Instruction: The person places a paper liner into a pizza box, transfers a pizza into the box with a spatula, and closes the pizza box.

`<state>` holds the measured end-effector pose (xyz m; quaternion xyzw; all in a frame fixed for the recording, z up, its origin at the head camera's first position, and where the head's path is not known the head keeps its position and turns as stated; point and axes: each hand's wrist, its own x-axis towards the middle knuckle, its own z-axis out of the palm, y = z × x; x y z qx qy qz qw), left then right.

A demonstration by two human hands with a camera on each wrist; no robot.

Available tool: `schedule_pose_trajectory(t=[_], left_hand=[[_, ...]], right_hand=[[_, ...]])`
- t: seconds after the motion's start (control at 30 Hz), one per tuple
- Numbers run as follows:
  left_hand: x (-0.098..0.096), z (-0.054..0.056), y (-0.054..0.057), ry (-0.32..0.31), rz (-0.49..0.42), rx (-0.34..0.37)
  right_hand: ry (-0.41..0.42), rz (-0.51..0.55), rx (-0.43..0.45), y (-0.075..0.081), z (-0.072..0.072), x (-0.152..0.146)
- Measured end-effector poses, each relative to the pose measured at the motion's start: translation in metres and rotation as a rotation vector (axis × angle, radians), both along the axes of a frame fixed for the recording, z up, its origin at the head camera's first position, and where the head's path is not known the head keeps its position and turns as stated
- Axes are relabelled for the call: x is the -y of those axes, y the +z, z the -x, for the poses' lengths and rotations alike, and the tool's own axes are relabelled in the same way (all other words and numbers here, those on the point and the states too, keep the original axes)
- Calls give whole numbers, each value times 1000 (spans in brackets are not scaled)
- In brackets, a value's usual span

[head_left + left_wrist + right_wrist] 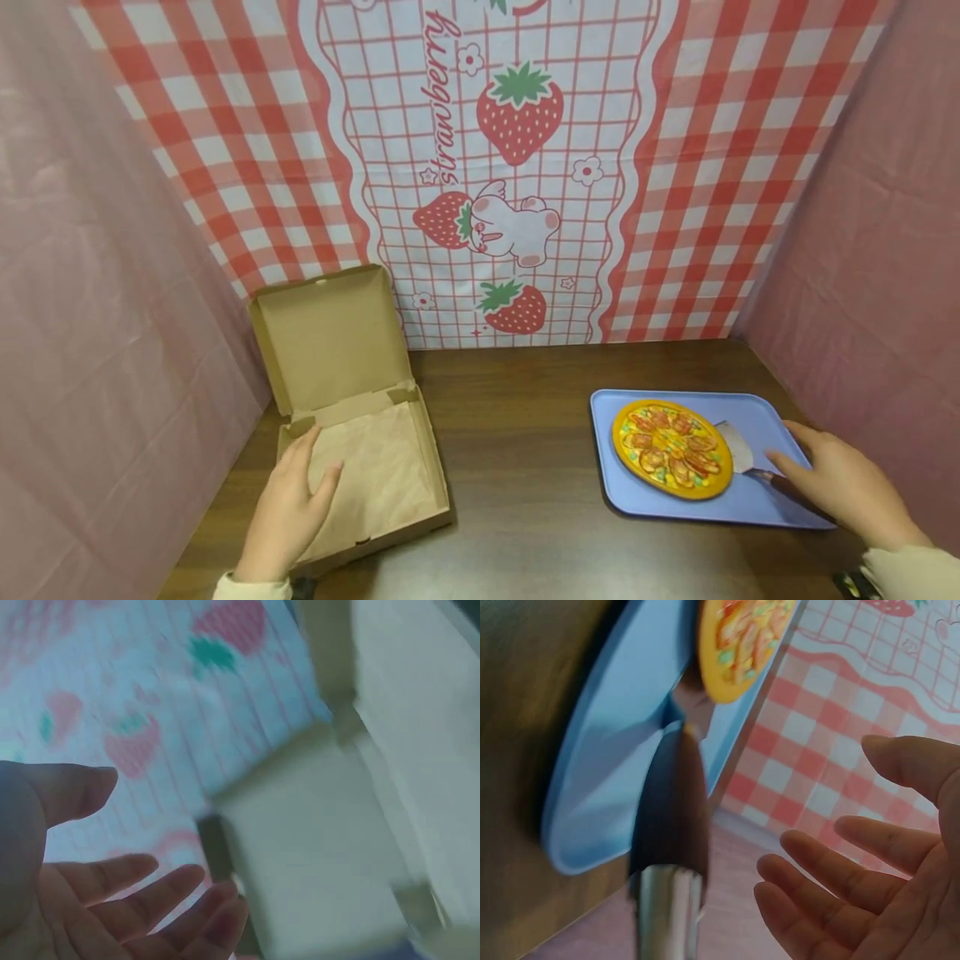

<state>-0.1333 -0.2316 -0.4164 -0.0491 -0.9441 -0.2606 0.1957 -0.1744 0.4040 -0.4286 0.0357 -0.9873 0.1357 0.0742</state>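
Note:
A toy pizza [672,450] with a yellow crust rests on a blue tray [787,506] at the right. Beside it, the metal blade [735,447] of a pizza server lies partly under the crust's edge. The server's dark handle [671,802] points toward the near right. Over that handle hovers my right hand [851,479], fingers spread and holding nothing. On the left, a cardboard pizza box [333,342] stands with its lid raised, a sheet of brown paper [375,475] inside. My left hand [288,504] is over the box's left side, fingers loosely extended and empty.
The brown wooden table [517,467] stretches between box and tray. A red-and-white checked cloth [705,150] with strawberry prints hangs behind. Pink curtains [105,292] close in both sides.

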Motion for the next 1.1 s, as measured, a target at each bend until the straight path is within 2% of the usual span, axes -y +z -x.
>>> schedule_pose_trajectory(t=[0.13,0.27,0.4,0.6,0.77,0.93,1.1], left_hand=[[-36,-1,0,-81,-50,-73],[-71,1,-5,-164,-122,-69],[-102,5,-11,-250,-173,-24],[-142,11,-21,-388,-195,16],[-169,18,-29,-495,-225,106],[-192,29,-40,-549,-254,186],[-210,41,-55,-593,-287,228]], right_hand=[[-12,-23,23,-4,-4,-9],[-35,-30,76,-6,-11,-15],[-46,-48,118,-8,-16,-20],[-36,-48,159,-14,-20,-27],[-45,-40,183,-17,-23,-30],[-82,-23,226,-19,-27,-31],[-92,-17,201,-25,-29,-35]])
